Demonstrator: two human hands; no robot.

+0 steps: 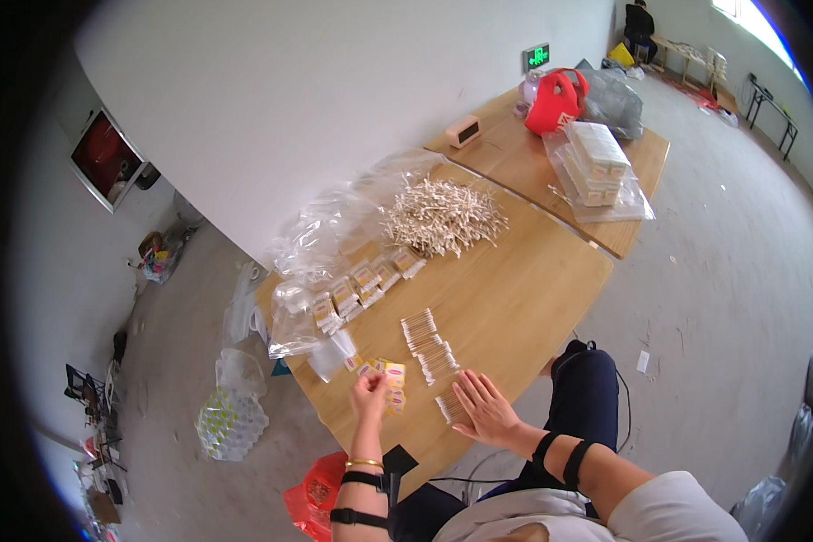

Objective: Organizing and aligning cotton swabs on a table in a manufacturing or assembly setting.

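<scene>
My left hand (369, 396) pinches a small yellow-and-white card (392, 371) at the near left of the table, above several like cards (395, 400) lying there. Flat on the wooden table, with fingers stretched out, my right hand (486, 411) covers part of a short row of cotton swabs (448, 406). Just beyond it, more cotton swabs (429, 343) lie side by side in a stepped row. Farther back is a big loose heap of cotton swabs (444, 215). Several filled swab packs (363, 282) with yellow cards stand in a line before the heap.
Clear plastic film (330, 226) lies along the table's wall side. A second table (492, 135) holds a pink box-shaped clock (463, 132), a red bag (556, 104) and stacked white packs (594, 163). A red plastic bag (316, 497) is below the near-left edge. Someone (640, 27) sits far off.
</scene>
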